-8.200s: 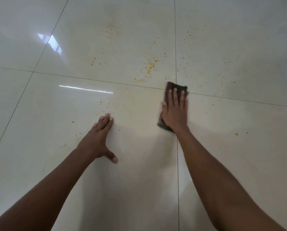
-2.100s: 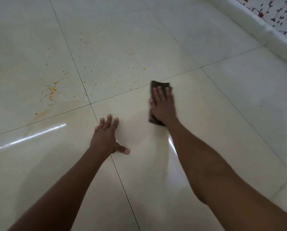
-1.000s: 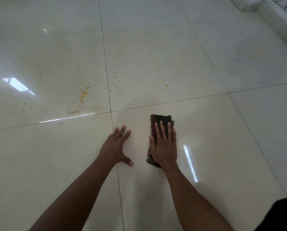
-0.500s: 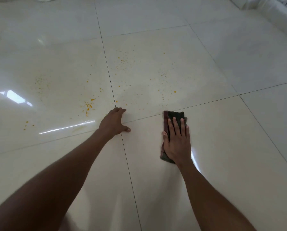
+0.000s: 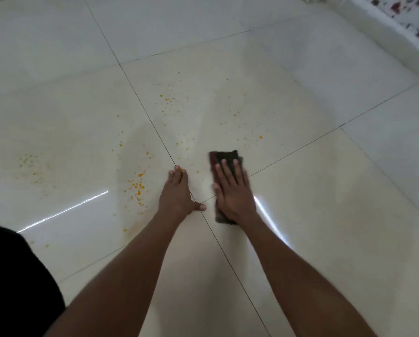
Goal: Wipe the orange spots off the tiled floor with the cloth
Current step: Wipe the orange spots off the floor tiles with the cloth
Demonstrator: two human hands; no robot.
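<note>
A dark folded cloth (image 5: 224,157) lies on the glossy cream tiled floor (image 5: 313,215). My right hand (image 5: 234,193) presses flat on it with straight fingers, and the cloth's far end sticks out past my fingertips. My left hand (image 5: 179,193) rests flat on the floor just left of it, across a grout line. Orange spots (image 5: 136,184) cluster left of my left hand. More orange specks (image 5: 260,137) are scattered on the tile beyond the cloth, and a faint patch (image 5: 29,164) shows at far left.
A white ledge with a flowered fabric (image 5: 398,23) runs along the top right corner. A dark piece of clothing (image 5: 11,283) fills the lower left. Bright light streaks reflect off the tiles near both hands.
The view has swung so the grout lines run diagonally. My right hand and the cloth now sit over the tile joint, nearer the specks. My left hand lies closer to the cloth.
</note>
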